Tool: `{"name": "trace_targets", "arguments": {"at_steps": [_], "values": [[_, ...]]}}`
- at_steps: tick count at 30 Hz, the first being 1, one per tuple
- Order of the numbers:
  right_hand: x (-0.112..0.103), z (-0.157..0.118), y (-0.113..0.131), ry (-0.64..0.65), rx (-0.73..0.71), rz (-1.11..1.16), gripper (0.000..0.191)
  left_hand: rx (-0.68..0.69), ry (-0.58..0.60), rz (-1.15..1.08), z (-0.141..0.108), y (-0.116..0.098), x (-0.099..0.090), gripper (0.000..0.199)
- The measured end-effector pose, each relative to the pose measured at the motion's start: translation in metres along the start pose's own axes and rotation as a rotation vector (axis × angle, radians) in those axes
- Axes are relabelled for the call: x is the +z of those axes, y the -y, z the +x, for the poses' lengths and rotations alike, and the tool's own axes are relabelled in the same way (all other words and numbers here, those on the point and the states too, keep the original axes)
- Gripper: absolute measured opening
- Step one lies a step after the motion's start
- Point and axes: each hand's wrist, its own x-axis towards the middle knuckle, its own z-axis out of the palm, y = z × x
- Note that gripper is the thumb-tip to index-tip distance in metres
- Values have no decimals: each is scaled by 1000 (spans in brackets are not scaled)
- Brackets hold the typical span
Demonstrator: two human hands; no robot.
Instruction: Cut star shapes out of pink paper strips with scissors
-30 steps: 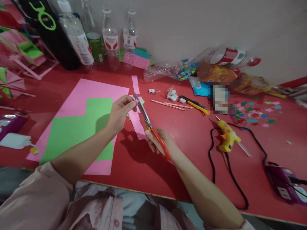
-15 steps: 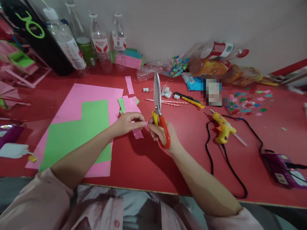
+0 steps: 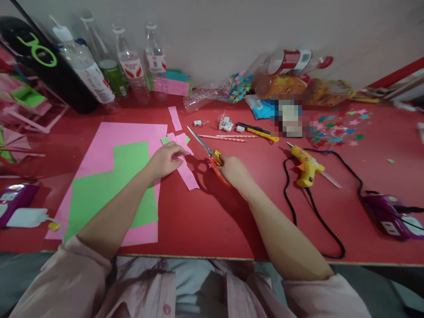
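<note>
The scissors (image 3: 210, 152) are over the middle part of the red tabletop (image 3: 205, 225), with the blades pointing obliquely to its far edge. The right hand (image 3: 236, 174) has its fingers closed around the handles. Just beside the blades, a small pink piece (image 3: 210, 165) is on the tabletop. The left hand (image 3: 164, 162) bends loosely over the pink strips (image 3: 188, 174), thumb and forefinger apart, so it seems to grasp nothing; the view does not tell whether the hidden fingertips touch paper. Some cutting looks finished: several strips are separate, and one single strip (image 3: 174, 118) lies nearer to the far edge. Much paper remains in large pieces: the green sheet (image 3: 130, 163), with a notch at its far left corner, lies on the pink sheet (image 3: 96, 148), which reaches close to the near edge. Farther out, the striped sticks (image 3: 228, 138) and the yellow cutter (image 3: 265, 134) are toward the far edge, the glue gun (image 3: 307, 170) is well to the right, and coloured stars (image 3: 339, 130) lie beyond it.
</note>
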Motion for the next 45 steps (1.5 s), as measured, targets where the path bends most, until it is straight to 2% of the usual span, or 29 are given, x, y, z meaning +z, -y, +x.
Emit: {"name": "trace_targets", "arguments": {"at_steps": [5, 8, 11, 14, 17, 19, 23, 26, 31, 36, 40, 43, 45], "values": [[0, 3, -3, -59, 25, 8, 10, 149, 298, 178, -7, -10, 1, 33], [-3, 4, -6, -150, 78, 105, 12, 171, 370, 243, -9, -11, 3, 35], [-5, 1, -4, -199, 101, 298, 13, 200, 387, 258, -9, -10, 3, 29], [-5, -5, 2, -159, 80, 456, 15, 213, 397, 263, -9, -13, 1, 20], [-3, -13, 11, -13, 32, 514, 16, 191, 399, 254, -10, -16, -2, 32], [-2, -17, 16, 11, -10, 537, 15, 179, 407, 272, -10, -15, -3, 44], [-1, -21, 19, 41, -19, 522, 14, 196, 394, 313, -10, -10, 2, 37], [0, -21, 18, 67, -9, 404, 16, 214, 385, 288, -8, -8, 6, 29], [4, -21, 16, 22, -14, 204, 19, 209, 368, 342, -8, -12, 11, 34], [3, -19, 15, 17, 19, 218, 23, 253, 379, 351, -8, -10, 14, 27], [0, -18, 17, 85, 65, 395, 22, 285, 329, 340, -7, -7, 17, 23], [1, -19, 16, 162, 110, 708, 20, 275, 310, 313, -6, -8, 19, 22], [3, -19, 15, 178, 88, 913, 22, 265, 319, 306, -6, -10, 21, 21]]}}
